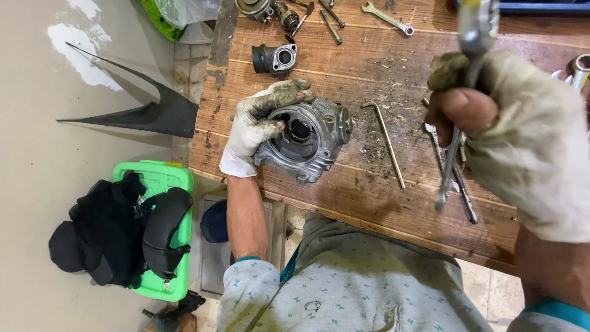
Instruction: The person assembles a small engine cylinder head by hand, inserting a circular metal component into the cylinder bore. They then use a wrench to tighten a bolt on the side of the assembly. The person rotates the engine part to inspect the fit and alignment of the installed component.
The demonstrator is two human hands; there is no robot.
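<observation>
A grey metal engine cylinder head (316, 138) lies on the worn wooden workbench (369, 67), near its front edge. My left hand (258, 123), in a dirty white glove, grips the head's left side, with a fingertip in its round bore. My right hand (522, 135), also gloved, is raised close to the camera at the right. It is shut on a metal wrench (476, 31) whose shaft runs up past the top of the frame. A bare fingertip pokes out of the torn glove.
On the bench lie a bent metal rod (387, 144), several wrenches (452, 178) below my right hand, a spanner (387, 16), bolts and a black intake part (275, 59). On the floor at the left are a green crate (161, 178) with black parts and a black fairing piece (153, 110).
</observation>
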